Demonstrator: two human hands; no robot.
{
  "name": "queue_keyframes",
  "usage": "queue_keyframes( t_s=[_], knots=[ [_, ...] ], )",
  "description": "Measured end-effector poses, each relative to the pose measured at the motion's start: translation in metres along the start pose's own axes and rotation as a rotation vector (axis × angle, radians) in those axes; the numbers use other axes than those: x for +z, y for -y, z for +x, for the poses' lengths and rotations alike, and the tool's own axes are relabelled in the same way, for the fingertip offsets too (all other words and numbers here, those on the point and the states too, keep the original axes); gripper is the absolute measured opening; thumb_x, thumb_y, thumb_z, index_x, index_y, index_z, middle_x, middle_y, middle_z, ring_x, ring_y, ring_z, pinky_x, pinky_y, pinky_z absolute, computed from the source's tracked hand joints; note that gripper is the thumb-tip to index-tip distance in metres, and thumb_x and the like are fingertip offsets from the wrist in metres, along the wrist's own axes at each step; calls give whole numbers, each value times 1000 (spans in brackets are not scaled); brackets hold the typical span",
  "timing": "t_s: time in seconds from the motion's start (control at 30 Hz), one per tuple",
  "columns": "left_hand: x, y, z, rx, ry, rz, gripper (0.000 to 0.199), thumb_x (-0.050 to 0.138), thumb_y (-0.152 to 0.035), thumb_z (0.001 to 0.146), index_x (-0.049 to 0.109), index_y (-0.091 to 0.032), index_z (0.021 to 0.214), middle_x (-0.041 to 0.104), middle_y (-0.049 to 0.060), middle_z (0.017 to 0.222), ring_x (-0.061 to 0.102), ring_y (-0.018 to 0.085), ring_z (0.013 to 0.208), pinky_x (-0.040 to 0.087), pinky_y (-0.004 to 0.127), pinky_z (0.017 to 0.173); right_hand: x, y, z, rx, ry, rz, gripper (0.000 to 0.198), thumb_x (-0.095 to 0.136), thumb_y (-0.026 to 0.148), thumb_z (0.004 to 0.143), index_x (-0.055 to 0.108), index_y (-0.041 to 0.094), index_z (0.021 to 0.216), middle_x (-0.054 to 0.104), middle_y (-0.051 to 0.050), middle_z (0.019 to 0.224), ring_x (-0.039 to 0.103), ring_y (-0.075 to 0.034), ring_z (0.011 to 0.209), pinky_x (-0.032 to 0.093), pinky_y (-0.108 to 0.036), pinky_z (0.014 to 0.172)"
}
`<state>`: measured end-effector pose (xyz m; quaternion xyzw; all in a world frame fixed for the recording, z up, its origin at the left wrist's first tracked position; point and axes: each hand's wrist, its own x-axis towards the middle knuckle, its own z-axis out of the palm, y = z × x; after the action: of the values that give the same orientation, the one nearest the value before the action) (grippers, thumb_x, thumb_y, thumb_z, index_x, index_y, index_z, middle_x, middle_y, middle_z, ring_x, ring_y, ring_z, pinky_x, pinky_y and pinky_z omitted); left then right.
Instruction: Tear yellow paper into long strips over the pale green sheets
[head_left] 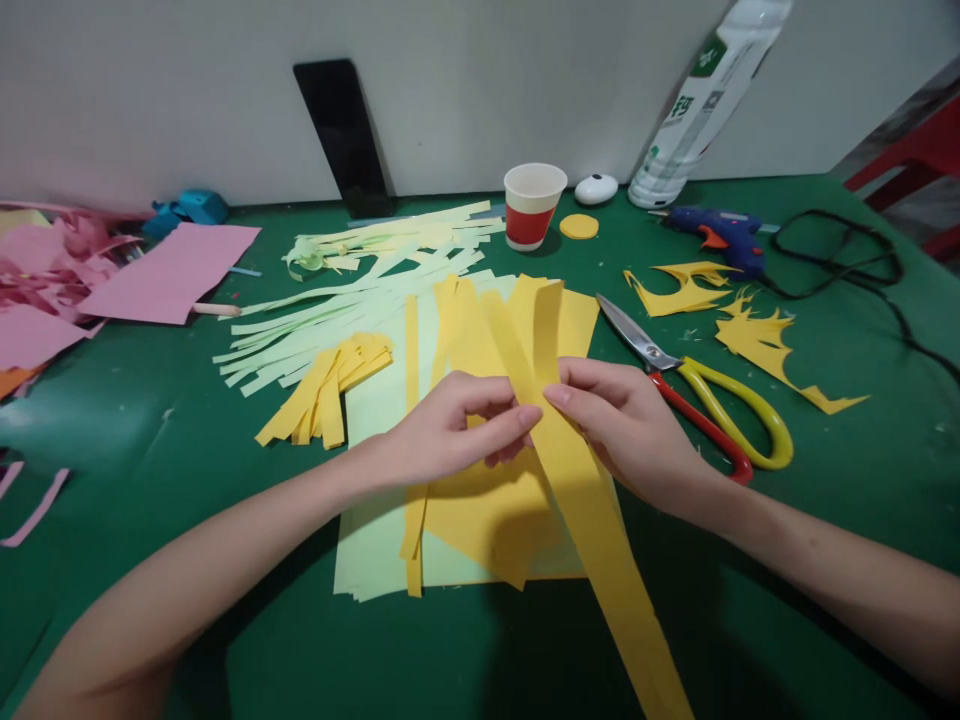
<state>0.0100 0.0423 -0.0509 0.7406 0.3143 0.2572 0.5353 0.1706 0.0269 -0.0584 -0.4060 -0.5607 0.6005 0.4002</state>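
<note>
Between my two hands a long yellow paper strip [589, 520] is held up, its upper end split into two tails and its lower end running toward me past the bottom edge. My left hand [480, 425] pinches it at the split with thumb and fingers. From the other side my right hand [615, 415] grips the strip, thumb on top. Beneath them lie yellow sheets [480, 510] on pale green paper [367, 500], with narrow yellow strips [411, 400] at their left. A pile of short yellow strips [326, 390] rests further left.
Open scissors [667, 365] lie right of my hands, near yellow scraps [780, 340] and a corded glue gun [712, 230]. At the back stand a paper cup [531, 210], a leaning phone [341, 130] and a white bottle [697, 110]. Pink paper [176, 270] is at left.
</note>
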Motion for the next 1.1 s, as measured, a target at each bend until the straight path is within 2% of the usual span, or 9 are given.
queue_keyframes(
  t_s=[0.23,0.4,0.63,0.73,0.87,1.1],
  knots=[
    [-8,26,7,-115,97,15,37,43,-34,86,52,-13,57,52,-2,51,45,6,46,34,20,47,-8,-23,12,-45,23,-159,36,49,36,79,36,20,50,34,6,43,35,-7,39,31,-21,39],
    [-7,39,10,-140,43,-22,42,43,-33,87,49,-13,51,51,-2,49,48,6,46,37,20,50,-9,-39,16,-43,-15,-145,34,44,35,83,35,20,54,32,7,45,34,-7,40,29,-20,38],
    [-5,41,10,-165,-59,-69,42,44,-33,86,50,-13,50,51,-2,47,48,6,45,39,19,50,-10,-44,19,-85,-11,-134,28,40,28,85,37,19,58,34,6,50,34,-7,44,28,-20,41],
    [-6,41,10,-159,-14,-121,37,47,-33,85,50,-13,53,52,-2,48,50,6,47,38,19,50,-11,-42,19,-109,3,-153,27,43,24,83,38,19,57,33,6,52,33,-7,48,28,-20,44],
    [-7,39,9,-175,93,-59,37,49,-33,83,56,-12,53,53,-1,49,47,6,44,35,20,46,-11,-41,19,-126,3,-162,27,44,22,81,39,18,55,30,6,51,28,-6,47,26,-21,44],
    [-6,39,11,-175,52,0,42,47,-34,84,57,-12,49,51,-1,46,48,7,44,37,22,49,-10,-44,19,-86,-60,-122,27,44,22,81,40,18,55,33,7,47,33,-5,42,27,-20,40]
  ],
)
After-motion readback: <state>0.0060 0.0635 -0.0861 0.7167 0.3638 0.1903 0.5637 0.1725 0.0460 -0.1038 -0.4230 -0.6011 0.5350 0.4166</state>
